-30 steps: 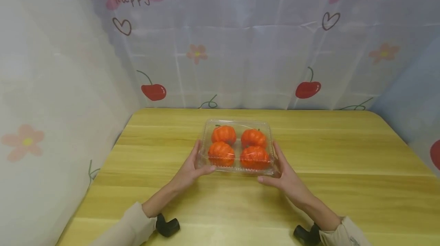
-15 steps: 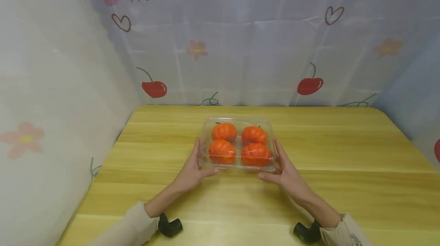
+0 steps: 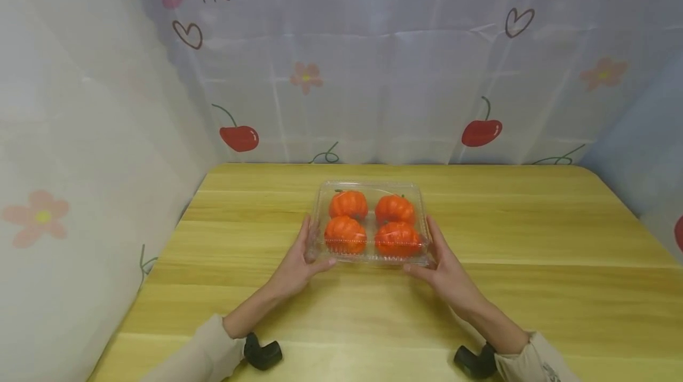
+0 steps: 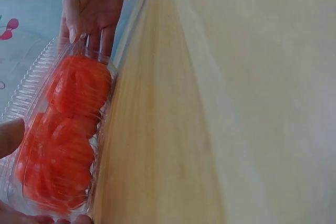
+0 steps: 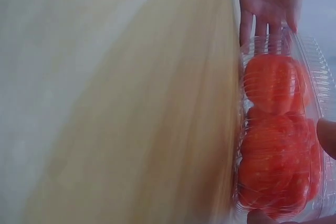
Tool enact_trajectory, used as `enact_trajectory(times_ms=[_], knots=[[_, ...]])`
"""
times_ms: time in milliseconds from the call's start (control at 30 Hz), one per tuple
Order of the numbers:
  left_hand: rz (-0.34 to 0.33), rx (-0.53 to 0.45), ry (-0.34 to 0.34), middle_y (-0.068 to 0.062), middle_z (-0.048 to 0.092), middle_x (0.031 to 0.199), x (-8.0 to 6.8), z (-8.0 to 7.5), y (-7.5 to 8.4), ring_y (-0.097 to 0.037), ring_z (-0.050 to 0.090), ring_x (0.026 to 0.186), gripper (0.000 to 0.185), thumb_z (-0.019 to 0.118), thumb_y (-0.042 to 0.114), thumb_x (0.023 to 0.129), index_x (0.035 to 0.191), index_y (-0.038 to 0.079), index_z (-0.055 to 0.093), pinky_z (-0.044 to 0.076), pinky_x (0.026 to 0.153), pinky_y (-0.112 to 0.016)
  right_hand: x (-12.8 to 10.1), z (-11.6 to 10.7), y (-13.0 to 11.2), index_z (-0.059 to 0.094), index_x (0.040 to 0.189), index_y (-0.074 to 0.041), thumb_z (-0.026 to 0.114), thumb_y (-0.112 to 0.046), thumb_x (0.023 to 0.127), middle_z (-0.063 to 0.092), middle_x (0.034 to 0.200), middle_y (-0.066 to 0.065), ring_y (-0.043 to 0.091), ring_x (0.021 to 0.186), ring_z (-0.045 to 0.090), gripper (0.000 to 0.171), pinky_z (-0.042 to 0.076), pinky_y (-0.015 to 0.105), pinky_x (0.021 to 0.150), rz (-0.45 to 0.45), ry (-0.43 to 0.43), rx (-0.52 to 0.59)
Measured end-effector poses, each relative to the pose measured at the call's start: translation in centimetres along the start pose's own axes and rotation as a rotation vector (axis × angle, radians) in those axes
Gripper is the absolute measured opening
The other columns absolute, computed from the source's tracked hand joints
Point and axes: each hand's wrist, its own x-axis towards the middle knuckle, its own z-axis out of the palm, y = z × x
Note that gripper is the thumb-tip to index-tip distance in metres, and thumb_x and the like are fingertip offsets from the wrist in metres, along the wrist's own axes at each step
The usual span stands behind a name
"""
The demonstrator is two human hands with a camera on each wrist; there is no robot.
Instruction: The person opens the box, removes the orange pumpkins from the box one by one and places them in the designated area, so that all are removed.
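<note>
Clear plastic forms a shallow lidded box (image 3: 372, 223) that sits on a yellow wooden table (image 3: 533, 287), a little toward the table's far edge and about midway between its left and right sides. Inside the box are four small orange pumpkins (image 3: 372, 225), set two by two and filling most of the space; the lid is down over them. The left hand (image 3: 297, 260) cups the box's near left corner, with its fingers lying straight along the left side and its thumb (image 3: 323, 264) curled in along the near edge, so it has a light hold on the box. The right hand (image 3: 444, 266) mirrors it at the near right corner, its fingers straight along the right side and its thumb (image 3: 413, 269) pressed to the near edge. In the left wrist view the box (image 4: 58, 140) lies beside the table's wood grain with the right hand (image 4: 93, 4) at its far end, fingertips reaching onto the ribbed rim. The right wrist view shows the same from the other side, the left hand (image 5: 268, 1) meeting the far end of the box (image 5: 283, 140). Both forearms wear pale sleeves (image 3: 200, 355) and rest low over the table's near edge. Beyond the table's far edge hangs a pale curtain (image 3: 373, 73) printed with cherries, flowers and hearts.
</note>
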Motion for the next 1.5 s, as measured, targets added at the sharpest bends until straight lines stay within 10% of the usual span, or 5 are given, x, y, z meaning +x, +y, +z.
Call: enact_trajectory(times_ms=[1500], knots=[[0.038,-0.055,-0.064,-0.013,0.001,0.163,-0.76,-0.15,0.21,-0.028,0.004,0.148,0.071,0.04,0.007,0.104,0.153,-0.006,-0.009,0.003,0.119,-0.043,0.05,0.4,-0.56,-0.015,0.157,-0.016,0.068,-0.01,0.093,-0.005,0.165,0.006,0.034,0.149,0.002,0.105,0.014,0.055,0.116,0.081,0.085,-0.011]])
